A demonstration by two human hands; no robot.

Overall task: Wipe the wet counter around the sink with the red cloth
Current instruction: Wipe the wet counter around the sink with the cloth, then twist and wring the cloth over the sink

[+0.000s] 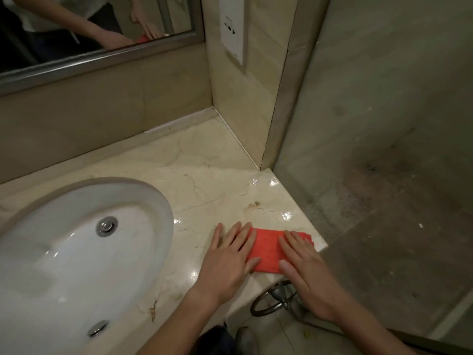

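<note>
One white sink [64, 239] sits at my left in the marble counter [204, 180]; right of the sink, my left hand [227, 260] lies flat, fingers straight, pressing one red cloth [266, 249] near the counter's front corner; my right hand [304, 267] presses the cloth's far end, also flat, gripping nothing.

Single head-worn wide-angle view, looking forward and steeply down from close above marble tabletop [204, 180]; sink [76, 239] lower left, wall mirror [102, 34] top left, floor right.
</note>
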